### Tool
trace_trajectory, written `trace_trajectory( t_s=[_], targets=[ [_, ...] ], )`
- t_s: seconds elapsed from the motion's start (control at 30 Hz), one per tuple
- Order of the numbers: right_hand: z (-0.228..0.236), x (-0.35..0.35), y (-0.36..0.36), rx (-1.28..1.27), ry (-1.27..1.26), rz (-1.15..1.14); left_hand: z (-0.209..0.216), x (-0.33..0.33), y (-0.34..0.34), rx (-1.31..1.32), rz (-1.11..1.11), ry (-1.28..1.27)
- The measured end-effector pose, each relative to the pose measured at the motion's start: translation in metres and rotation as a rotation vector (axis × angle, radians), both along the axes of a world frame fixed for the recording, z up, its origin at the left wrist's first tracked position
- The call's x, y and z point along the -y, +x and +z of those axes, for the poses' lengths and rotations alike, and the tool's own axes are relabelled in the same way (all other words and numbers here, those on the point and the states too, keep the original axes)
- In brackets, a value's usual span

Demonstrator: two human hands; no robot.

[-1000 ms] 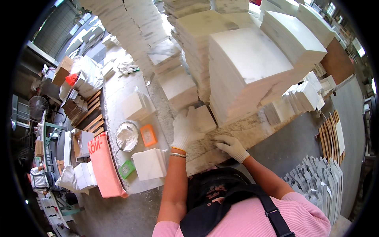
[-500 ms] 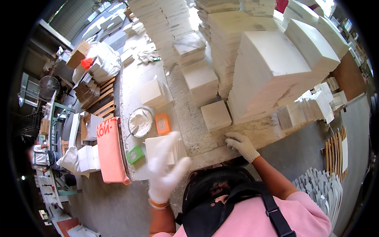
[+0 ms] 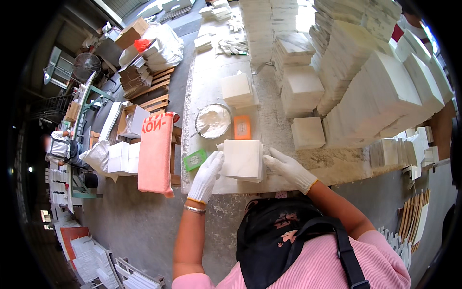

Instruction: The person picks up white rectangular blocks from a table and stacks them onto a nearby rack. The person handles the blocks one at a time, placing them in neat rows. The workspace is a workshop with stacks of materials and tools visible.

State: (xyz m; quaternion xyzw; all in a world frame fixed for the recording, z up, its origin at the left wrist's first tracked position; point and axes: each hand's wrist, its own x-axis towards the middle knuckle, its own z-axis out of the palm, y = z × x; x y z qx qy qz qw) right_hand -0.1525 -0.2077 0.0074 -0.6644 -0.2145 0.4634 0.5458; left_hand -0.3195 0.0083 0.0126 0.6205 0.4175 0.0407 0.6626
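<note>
- I take the stack of square white tiles between the hands as the centre of the clock.
- At 9 o'clock, farthest out, a person in a white top (image 3: pixel 59 146) is near a long green-framed bench (image 3: pixel 86 195).
- Also at 9 o'clock, but nearer, lies a pink wrapped pack (image 3: pixel 156 156), beside the table.
- On the table (image 3: pixel 192 91), a green box (image 3: pixel 195 160) lies at 9 o'clock.
- The left hand (image 3: pixel 206 176), in white glove, is at 8 o'clock — open, fingers extended along the stack's left side. If it presses, I cannot tell.
- At 11 o'clock is a round bowl with white powder (image 3: pixel 213 121).
- The tile stack (image 3: pixel 243 160) sits near the table's front edge; an orange box (image 3: pixel 242 127) is just beyond, at 12.
- The right hand (image 3: pixel 289 171), also gloved, is at 3 o'clock — open, fingertips by the stack's right side; contact is not clear.
- At 2 o'clock stands a low square block (image 3: pixel 308 133), then taller tile stacks (image 3: pixel 380 91).
</note>
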Motion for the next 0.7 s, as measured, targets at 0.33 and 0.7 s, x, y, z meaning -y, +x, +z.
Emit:
trace_trajectory(
  t_s=[0.33,0.7],
  targets=[
    [-0.043,-0.039,-0.037,0.395,0.013,-0.103,-0.006,-0.005,0.025,-0.093,-0.129,-0.411],
    [-0.021,-0.044,-0.047,0.342,0.081,-0.183,0.005,0.003,0.015,0.17,-0.213,-0.284]
  ],
)
